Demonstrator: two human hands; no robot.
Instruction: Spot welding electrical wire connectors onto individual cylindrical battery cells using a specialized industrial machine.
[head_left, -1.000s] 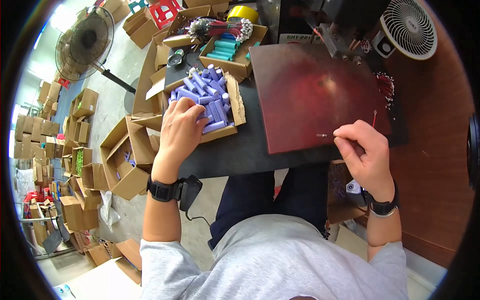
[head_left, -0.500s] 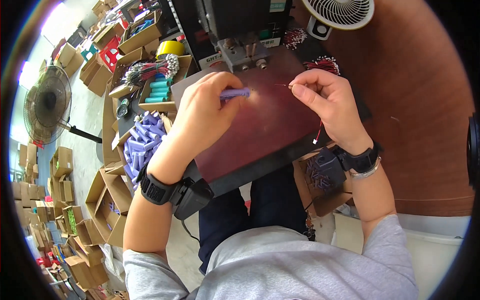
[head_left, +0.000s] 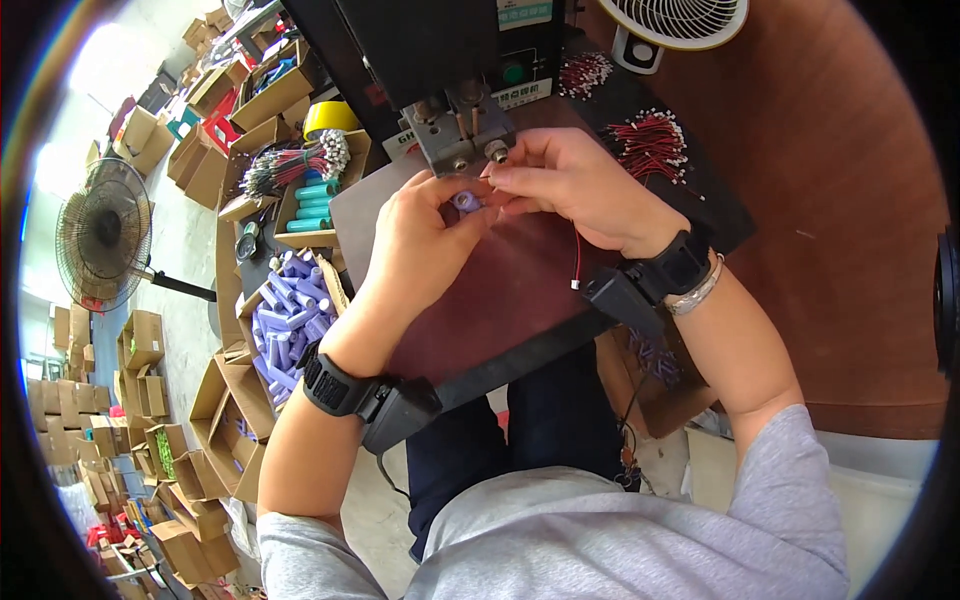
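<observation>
My left hand [head_left: 425, 225] is closed round a purple cylindrical battery cell [head_left: 466, 202], its end turned up toward me. Close against it, my right hand [head_left: 575, 185] pinches a thin red-and-black wire lead [head_left: 577, 250], whose small white connector dangles below the palm. The wire's end meets the cell's top under the two electrode pins of a black spot welding machine [head_left: 463, 125]. My fingers partly hide the contact, so I cannot tell whether wire and cell touch. Both hands are over a dark red mat [head_left: 440, 320].
A carton of purple cells [head_left: 290, 315] stands left, with teal cells [head_left: 315, 208], a wire bundle [head_left: 300, 150] and yellow tape [head_left: 332, 118] behind it. More wire leads [head_left: 650, 145] lie at right near a white fan [head_left: 680, 20]. An open box [head_left: 660, 385] sits below the mat's right side.
My right hand has moved left with the wire to meet the cell. My left hand has tilted the cell end-up beneath the electrodes. The view has shifted slightly.
</observation>
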